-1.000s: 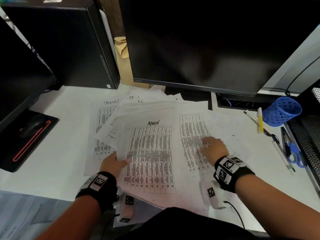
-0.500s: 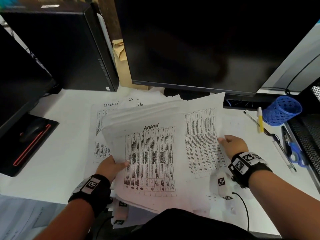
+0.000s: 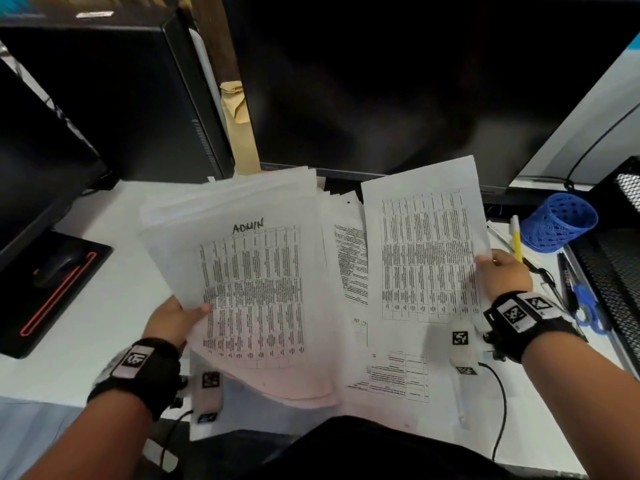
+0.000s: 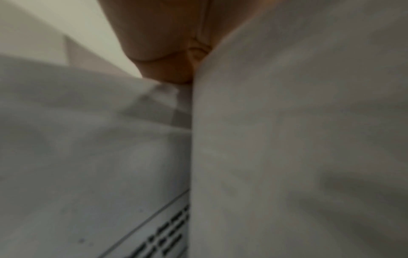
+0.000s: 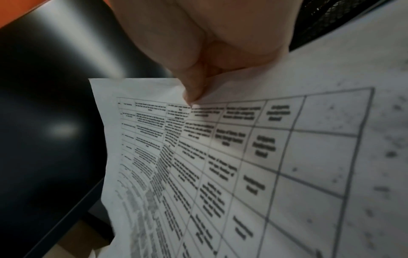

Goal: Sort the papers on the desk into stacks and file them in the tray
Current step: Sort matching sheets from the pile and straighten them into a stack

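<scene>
My left hand (image 3: 175,318) grips the left edge of a thick bundle of papers (image 3: 249,278), lifted off the desk, its top sheet headed "ADMIN". In the left wrist view the thumb (image 4: 163,57) presses on that bundle (image 4: 298,139). My right hand (image 3: 504,271) pinches the right edge of a single printed table sheet (image 3: 424,251), held up to the right of the bundle. The right wrist view shows thumb and finger (image 5: 194,87) closed on this sheet (image 5: 243,165). More sheets (image 3: 391,368) lie on the desk beneath. A black mesh tray (image 3: 616,271) stands at the far right.
A large dark monitor (image 3: 398,81) stands right behind the papers, a black computer tower (image 3: 114,98) at the back left. A blue mesh pen cup (image 3: 557,221), a yellow marker (image 3: 516,240), pens and blue scissors (image 3: 585,303) lie beside the tray. A mouse on a black pad (image 3: 59,268) sits left.
My right hand has picked the table sheet off the pile and carried it up and to the right. My left hand has raised the "ADMIN" bundle off the desk.
</scene>
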